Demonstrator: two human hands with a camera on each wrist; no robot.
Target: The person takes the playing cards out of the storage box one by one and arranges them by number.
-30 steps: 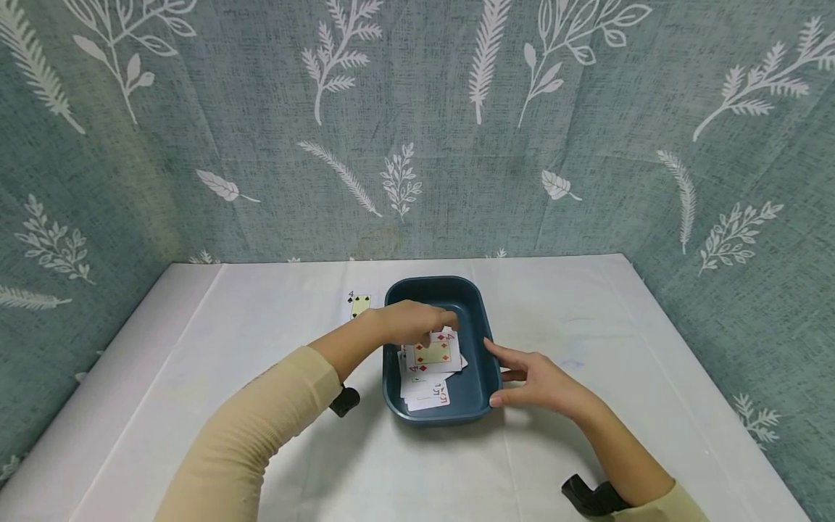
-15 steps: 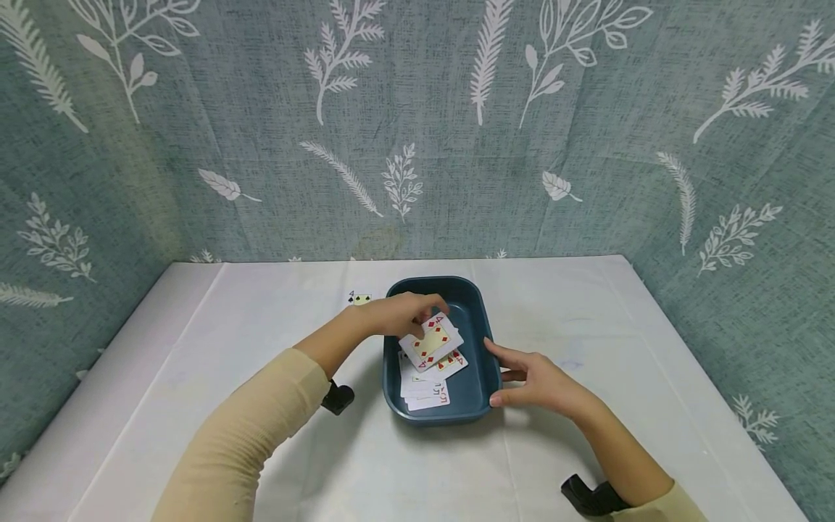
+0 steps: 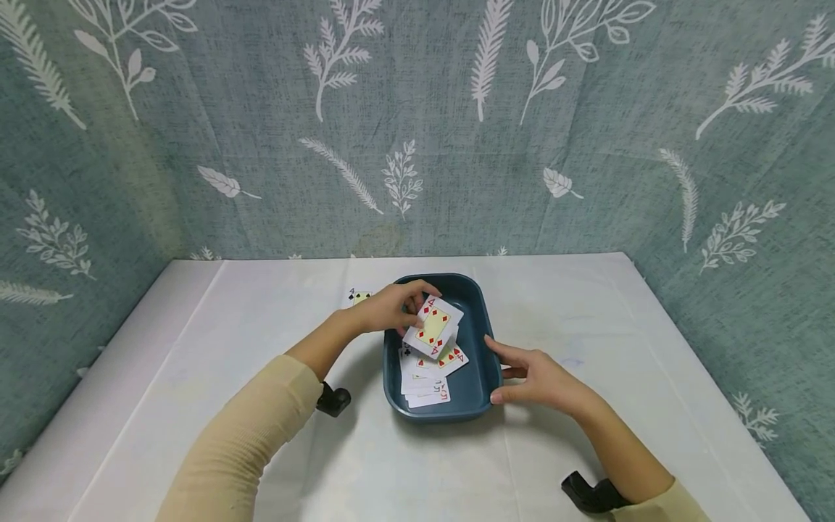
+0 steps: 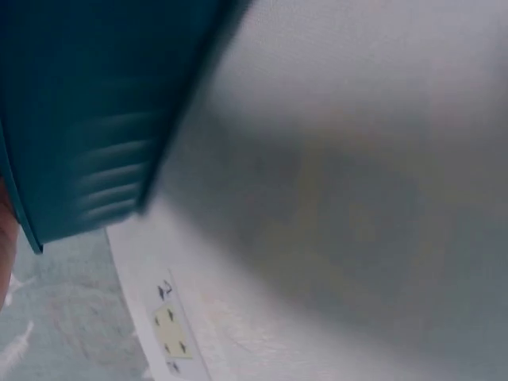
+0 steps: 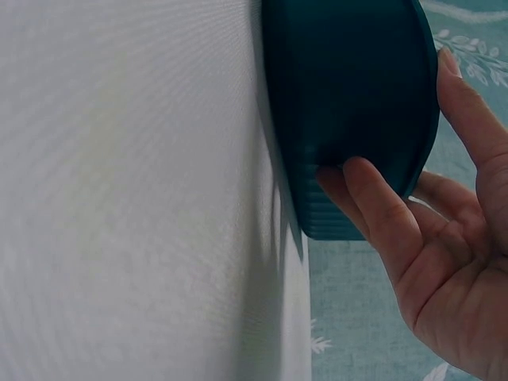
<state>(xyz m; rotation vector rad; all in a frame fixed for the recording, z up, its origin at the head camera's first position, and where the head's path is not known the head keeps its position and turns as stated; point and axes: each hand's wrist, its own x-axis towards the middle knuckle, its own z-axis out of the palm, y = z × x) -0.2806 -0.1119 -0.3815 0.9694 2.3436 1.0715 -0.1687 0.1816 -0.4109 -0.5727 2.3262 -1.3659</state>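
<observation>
My left hand [image 3: 393, 307] pinches a four of diamonds playing card [image 3: 433, 328] by its left edge, over the dark blue tray [image 3: 479, 348]. Below it in the tray lie more face-up playing cards [image 3: 425, 391], loosely overlapping, a four of hearts [image 3: 450, 359] among them. My right hand [image 3: 544, 380] rests against the tray's right side with thumb and fingers spread. In the right wrist view, the fingertips [image 5: 361, 171] touch the tray's outer wall [image 5: 349, 79]. Only a sliver of a finger [image 4: 6, 238] shows in the left wrist view.
A four of spades [image 3: 360, 296] lies on the white tabletop [image 3: 261, 312] behind my left hand, partly hidden by it. Leaf-patterned grey-green cloth [image 3: 457, 145] stands behind the table and along both sides. Black wrist mounts [image 3: 590, 493] sit at both wrists.
My left hand has moved slightly back and left, lifting and turning the four of diamonds away from the other cards. The four of hearts beneath has come into view. My right hand stays put.
</observation>
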